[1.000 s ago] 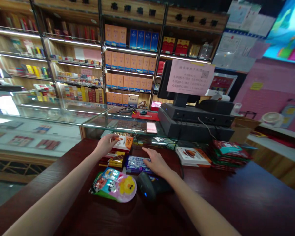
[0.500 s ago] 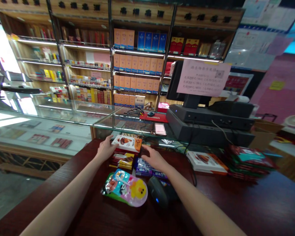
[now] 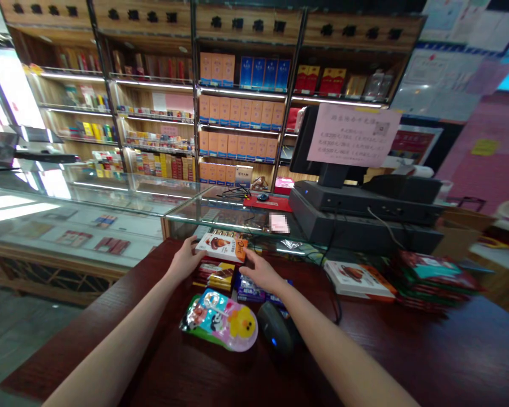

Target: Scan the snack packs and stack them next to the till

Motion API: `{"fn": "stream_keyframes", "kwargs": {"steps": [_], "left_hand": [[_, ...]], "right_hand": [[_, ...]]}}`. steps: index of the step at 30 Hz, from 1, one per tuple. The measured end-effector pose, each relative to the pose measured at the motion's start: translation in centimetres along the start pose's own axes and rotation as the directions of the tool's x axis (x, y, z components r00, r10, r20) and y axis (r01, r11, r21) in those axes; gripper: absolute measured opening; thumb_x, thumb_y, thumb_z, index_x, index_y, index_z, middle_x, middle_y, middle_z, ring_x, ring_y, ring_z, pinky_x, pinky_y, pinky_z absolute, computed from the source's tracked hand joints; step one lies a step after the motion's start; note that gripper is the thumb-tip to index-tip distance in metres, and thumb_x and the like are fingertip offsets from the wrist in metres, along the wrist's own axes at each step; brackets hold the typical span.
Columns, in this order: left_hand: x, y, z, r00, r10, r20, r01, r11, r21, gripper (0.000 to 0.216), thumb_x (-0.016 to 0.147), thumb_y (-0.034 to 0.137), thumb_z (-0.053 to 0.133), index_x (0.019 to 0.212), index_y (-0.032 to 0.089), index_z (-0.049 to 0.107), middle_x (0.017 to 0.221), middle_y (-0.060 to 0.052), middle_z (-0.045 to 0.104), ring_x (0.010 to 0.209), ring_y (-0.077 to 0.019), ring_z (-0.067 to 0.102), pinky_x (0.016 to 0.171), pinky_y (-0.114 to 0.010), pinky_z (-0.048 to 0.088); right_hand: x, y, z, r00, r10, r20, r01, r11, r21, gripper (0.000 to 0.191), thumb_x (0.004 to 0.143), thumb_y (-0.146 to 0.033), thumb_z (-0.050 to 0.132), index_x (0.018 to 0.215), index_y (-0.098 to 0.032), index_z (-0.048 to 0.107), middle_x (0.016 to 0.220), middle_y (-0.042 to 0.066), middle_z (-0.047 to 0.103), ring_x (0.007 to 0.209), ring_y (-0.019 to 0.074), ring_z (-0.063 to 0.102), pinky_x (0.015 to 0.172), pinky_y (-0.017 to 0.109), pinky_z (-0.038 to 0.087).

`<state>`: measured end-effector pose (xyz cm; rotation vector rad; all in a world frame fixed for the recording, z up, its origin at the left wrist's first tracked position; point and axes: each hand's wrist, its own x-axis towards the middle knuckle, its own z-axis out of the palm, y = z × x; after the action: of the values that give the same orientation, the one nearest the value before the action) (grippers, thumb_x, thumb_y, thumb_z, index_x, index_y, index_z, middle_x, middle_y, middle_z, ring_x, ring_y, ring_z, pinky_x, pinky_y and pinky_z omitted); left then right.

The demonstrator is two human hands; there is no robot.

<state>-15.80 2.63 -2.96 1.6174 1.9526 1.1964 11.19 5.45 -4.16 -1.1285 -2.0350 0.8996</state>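
A white and orange Dove box (image 3: pixel 221 247) lies at the far side of the dark wooden counter, gripped between both my hands. My left hand (image 3: pixel 187 261) is curled on its left end. My right hand (image 3: pixel 261 271) has thumb and fingers at its right end. Just in front of the box are yellow and red chocolate bars (image 3: pixel 217 275). Purple packets (image 3: pixel 250 288) lie beneath and beside my right hand, which partly hides them. Closer to me is a colourful blister pack with a yellow duck (image 3: pixel 223 321), beside a black barcode scanner (image 3: pixel 275 328) with a blue light.
Another white and orange box (image 3: pixel 358 278) and a stack of dark red and green bags (image 3: pixel 435 282) lie to the right. Behind stands a register with a monitor (image 3: pixel 303 141), a cable running down from it. A glass display case (image 3: pixel 182 217) borders the counter's far edge.
The view has shifted slightly, so everything sits a little further right. My hands stay at the two ends of the Dove box, which has hardly moved on the counter.
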Motion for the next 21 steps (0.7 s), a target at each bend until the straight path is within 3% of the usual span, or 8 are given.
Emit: {"fn": "stream_keyframes", "kwargs": {"steps": [8, 14, 21], "left_hand": [[-1.7, 1.6, -0.8, 0.999, 0.045, -0.027, -0.047, 0.997, -0.061, 0.061, 0.082, 0.035, 0.06, 0.138, 0.016, 0.045, 0.124, -0.011, 0.072, 0.118, -0.0249, 0.066, 0.107, -0.039, 0.047], [-3.7, 4.7, -0.9, 0.991, 0.133, -0.021, -0.134, 0.988, -0.073, 0.055, 0.084, 0.037, 0.058, 0.135, 0.019, 0.049, 0.122, -0.007, 0.073, 0.115, -0.024, 0.068, 0.104, -0.038, 0.05], [-5.4, 8.4, 0.4, 0.977, 0.211, -0.028, -0.212, 0.97, -0.116, 0.047, 0.086, 0.032, 0.056, 0.132, 0.025, 0.054, 0.124, -0.003, 0.073, 0.111, -0.0232, 0.07, 0.095, -0.037, 0.056]], "right_hand": [[-1.2, 0.3, -0.4, 0.999, -0.015, -0.044, 0.017, 0.999, 0.039, 0.069, 0.079, -0.023, 0.07, 0.145, -0.027, 0.051, 0.134, 0.006, 0.067, 0.125, 0.0269, 0.062, 0.109, 0.044, 0.045], [-2.8, 0.4, -1.9, 0.996, 0.019, -0.085, -0.015, 0.999, 0.048, 0.061, 0.081, -0.025, 0.07, 0.14, -0.024, 0.056, 0.133, 0.008, 0.067, 0.123, 0.0275, 0.063, 0.109, 0.045, 0.045], [-5.6, 1.1, -4.7, 0.987, 0.05, -0.152, -0.029, 0.991, 0.132, 0.054, 0.083, -0.024, 0.066, 0.136, -0.021, 0.058, 0.131, 0.011, 0.068, 0.121, 0.0254, 0.064, 0.108, 0.045, 0.047]]}}
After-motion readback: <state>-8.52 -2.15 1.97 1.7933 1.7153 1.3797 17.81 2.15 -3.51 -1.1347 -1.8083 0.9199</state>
